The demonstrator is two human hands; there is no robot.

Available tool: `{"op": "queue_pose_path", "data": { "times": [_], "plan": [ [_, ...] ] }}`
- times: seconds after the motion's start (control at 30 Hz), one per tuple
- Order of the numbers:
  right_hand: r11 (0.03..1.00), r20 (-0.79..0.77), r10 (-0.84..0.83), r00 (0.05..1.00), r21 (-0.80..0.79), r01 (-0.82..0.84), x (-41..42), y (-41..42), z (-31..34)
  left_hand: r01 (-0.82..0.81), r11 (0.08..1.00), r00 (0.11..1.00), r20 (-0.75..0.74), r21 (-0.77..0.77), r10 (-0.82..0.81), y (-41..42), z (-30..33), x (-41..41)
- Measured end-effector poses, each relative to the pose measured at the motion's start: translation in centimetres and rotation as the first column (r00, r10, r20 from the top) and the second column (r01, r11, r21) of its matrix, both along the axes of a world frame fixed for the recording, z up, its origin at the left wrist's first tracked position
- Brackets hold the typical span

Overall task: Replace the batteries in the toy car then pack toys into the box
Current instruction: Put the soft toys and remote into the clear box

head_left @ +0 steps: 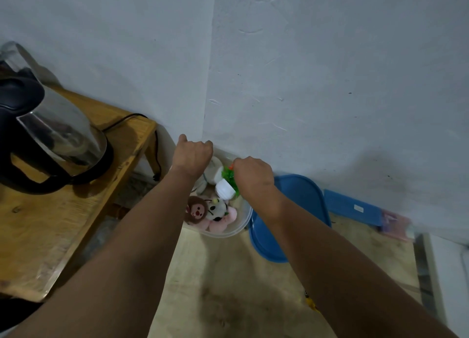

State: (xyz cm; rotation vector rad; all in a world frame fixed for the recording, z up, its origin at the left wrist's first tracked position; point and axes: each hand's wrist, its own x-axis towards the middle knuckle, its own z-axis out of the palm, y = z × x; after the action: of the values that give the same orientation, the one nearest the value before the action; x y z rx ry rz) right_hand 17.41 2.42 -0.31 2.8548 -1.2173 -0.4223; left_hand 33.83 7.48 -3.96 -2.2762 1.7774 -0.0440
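A clear plastic box [238, 227] stands on the pale wooden surface in the wall corner. Inside lie a brown-haired plush doll [196, 210], a white and pink plush [220, 214], a grey-white plush [212, 171], and a white cylinder-shaped piece [225, 189]. My right hand [253, 176] is curled round a green toy [228, 175] with an orange tip, over the box's right side. Over the box's far left rim, my left hand [193, 154] has its fingers curled; what it grips is hidden. No toy car can be made out.
The blue lid [297, 210] leans just right of the box. A flat blue case [352, 207] and a pink item [396, 223] lie along the right wall. On a wooden side table [63, 210] at left stands a steel kettle [50, 134] with its cord.
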Motion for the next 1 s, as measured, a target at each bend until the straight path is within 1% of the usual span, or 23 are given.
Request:
{"op": "queue_pose_path", "data": {
  "times": [0.17,0.33,0.47,0.57,0.63,0.7,0.73,0.77,0.87,0.93,1.0],
  "plan": [
    [0.999,0.027,0.024,0.999,-0.029,-0.023,-0.2,0.1,-0.5,0.048,0.999,0.999,0.022,-0.016,-0.047,1.3,-0.6,0.6],
    [1.0,0.038,0.011,0.999,0.011,-0.011,-0.2,0.3,-1.4,-0.006,0.997,0.998,0.068,0.071,0.001,2.3,-1.1,0.0],
    [0.997,0.031,-0.037,0.999,0.067,0.035,-0.4,1.1,-2.1,-0.04,0.992,0.998,0.05,0.117,0.034,2.6,-1.2,-0.4],
    [0.992,0.027,-0.088,0.996,0.091,0.085,-0.3,1.6,-2.0,-0.071,0.994,0.997,-0.02,0.086,0.073,2.7,-0.9,-0.3],
    [0.995,-0.003,-0.078,0.997,0.056,0.078,-0.2,2.0,-1.8,-0.084,0.996,0.995,-0.049,0.029,0.086,2.7,-0.9,-0.2],
    [0.999,-0.041,-0.018,0.999,-0.037,0.016,-0.1,2.1,-1.8,-0.064,0.998,0.997,-0.051,0.002,0.064,2.9,-0.9,-0.1],
    [0.999,-0.019,-0.003,1.0,-0.049,0.002,-0.1,2.1,-1.8,-0.049,0.999,0.998,-0.038,0.002,0.049,3.0,-0.9,0.0],
    [1.0,0.017,0.009,1.0,-0.027,-0.009,0.0,2.1,-1.9,-0.033,0.999,0.999,-0.019,0.004,0.033,3.2,-0.9,0.2],
    [0.993,0.115,0.031,0.993,0.106,-0.044,0.3,2.3,-2.5,0.012,0.999,0.999,0.037,0.036,-0.013,3.8,-0.8,0.3],
    [0.986,0.168,-0.011,0.986,0.164,-0.017,0.7,2.7,-2.7,0.03,0.998,0.998,0.062,0.056,-0.034,4.2,-0.6,0.0],
    [0.98,0.187,-0.083,0.979,0.192,0.046,1.7,3.0,-3.0,0.041,0.997,0.996,0.071,0.064,-0.046,4.6,-0.4,-0.2]
  ]
}}
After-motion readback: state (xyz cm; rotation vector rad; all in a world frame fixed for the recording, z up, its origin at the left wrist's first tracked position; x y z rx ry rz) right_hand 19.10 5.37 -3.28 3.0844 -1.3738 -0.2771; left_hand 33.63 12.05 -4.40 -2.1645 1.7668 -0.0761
